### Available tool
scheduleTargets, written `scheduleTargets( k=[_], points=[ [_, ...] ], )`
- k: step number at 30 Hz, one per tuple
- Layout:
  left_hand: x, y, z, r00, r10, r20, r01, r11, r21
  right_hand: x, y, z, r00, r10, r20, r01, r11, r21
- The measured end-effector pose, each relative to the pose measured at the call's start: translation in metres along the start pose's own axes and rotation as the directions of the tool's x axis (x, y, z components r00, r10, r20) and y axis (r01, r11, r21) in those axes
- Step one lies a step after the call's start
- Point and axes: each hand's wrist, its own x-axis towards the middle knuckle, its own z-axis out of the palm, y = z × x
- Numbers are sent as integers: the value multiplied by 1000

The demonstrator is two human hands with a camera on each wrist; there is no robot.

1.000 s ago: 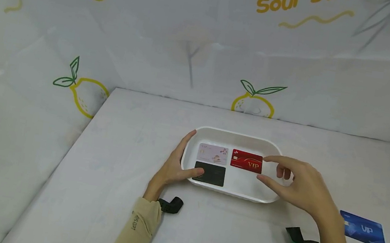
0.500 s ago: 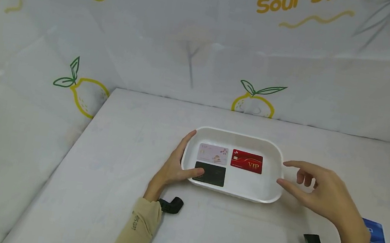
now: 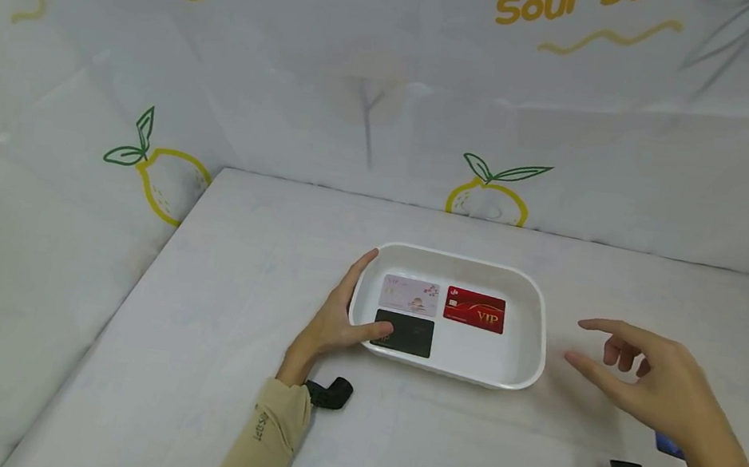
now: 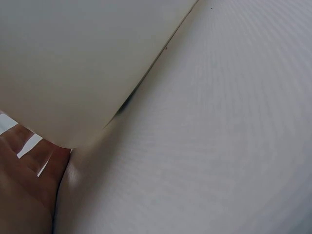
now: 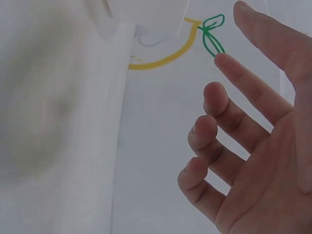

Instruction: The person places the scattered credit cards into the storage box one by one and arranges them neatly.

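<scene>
My left hand (image 3: 334,323) grips the left end of a white plastic tray (image 3: 519,372), its thumb over the rim and its fingers along the outer wall. Three VIP cards lie flat in the tray: a pale pink card (image 3: 409,295), a red card (image 3: 475,310) beside it, and a black card (image 3: 415,338) below the pink one, partly under my thumb. My right hand (image 3: 661,381) hovers right of the tray, holding nothing; the right wrist view has its fingers (image 5: 248,83) spread and loosely bent. Mostly hidden behind the right wrist is a blue card (image 3: 668,445) on the table.
A white cloth covers the table (image 3: 443,454). Behind and to the left rises a white sheet (image 3: 279,90) printed with lemons and lettering. Black wrist mounts (image 3: 330,394) stick out from both forearms. The tray's outer wall (image 4: 87,63) fills the upper left of the left wrist view.
My right hand has moved from the red card's right edge, out over the tray's rim, to the right. Its forearm now covers most of the blue card. The left hand and tray stay put.
</scene>
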Motion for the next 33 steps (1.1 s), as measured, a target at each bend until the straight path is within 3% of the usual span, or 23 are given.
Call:
scheduleTargets(
  k=[11,20,33],
  points=[
    [1,-1,1,1000,12,1,-12,1000,2,-15,24,-12,998,54,45,-57,996,66],
    [0,0,1,1000,8,4,-8,1000,-4,-28,47,-21,995,81,64,-84,995,55],
    [1,-1,2,1000,3,6,-3,1000,-6,-57,91,-30,967,197,162,-203,979,20]
  ],
)
